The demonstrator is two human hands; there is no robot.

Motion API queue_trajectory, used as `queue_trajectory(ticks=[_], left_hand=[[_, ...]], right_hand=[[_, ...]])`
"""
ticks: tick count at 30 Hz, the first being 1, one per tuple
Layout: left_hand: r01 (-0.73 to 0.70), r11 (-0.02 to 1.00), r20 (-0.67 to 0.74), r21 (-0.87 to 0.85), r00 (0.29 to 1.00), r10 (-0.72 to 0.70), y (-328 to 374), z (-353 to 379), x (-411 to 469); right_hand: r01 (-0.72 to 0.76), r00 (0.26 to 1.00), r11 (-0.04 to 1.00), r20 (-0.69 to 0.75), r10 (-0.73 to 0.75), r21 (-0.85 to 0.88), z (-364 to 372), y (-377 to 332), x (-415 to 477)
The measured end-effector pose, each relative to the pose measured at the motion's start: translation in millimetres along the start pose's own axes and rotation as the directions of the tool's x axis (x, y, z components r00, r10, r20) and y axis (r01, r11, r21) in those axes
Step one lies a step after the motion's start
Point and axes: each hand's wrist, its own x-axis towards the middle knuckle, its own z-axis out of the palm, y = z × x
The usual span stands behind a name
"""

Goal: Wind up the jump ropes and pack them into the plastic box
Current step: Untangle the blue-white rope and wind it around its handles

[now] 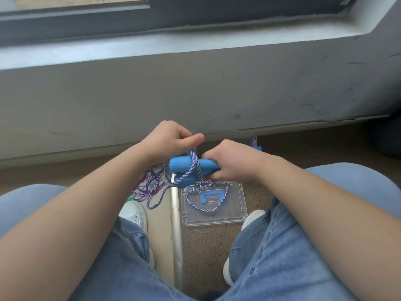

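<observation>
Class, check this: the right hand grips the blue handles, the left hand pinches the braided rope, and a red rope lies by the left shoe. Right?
One slip: the head view shows a purple rope by the left shoe, not a red one. The right hand does grip the blue handles and the left hand pinches the braided rope.

One view only, head-worn, wide-angle; looks forward and steeply down over own lap. Jeans (pixel 282 257) fill bottom of frame, right under lens. Left hand (pixel 167 137) and right hand (pixel 232 161) meet dead centre, close in. Floor (pixel 206 246) between shoes (pixel 134 211) lies further off. Camera faces grey wall (pixel 195 94), window sill (pixel 173 46) across top; straight lines bow at frame edges
</observation>
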Motion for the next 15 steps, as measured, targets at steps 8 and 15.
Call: queue_trajectory(ticks=[8, 15], left_hand=[[0.12, 0.992, -0.145, -0.038, 0.982, -0.124, -5.6, 12.7, -3.3], [-0.233, 0.92, -0.057, 0.316, 0.963, 0.264, 17.0, 41.9, -18.8]], right_hand=[[-0.1, 0.892, 0.951, -0.398, 0.216, 0.292, -2.0, 9.9, 0.4], [-0.377, 0.812, 0.897, -0.384, 0.439, 0.229, 0.0, 25.1, 4.2]])
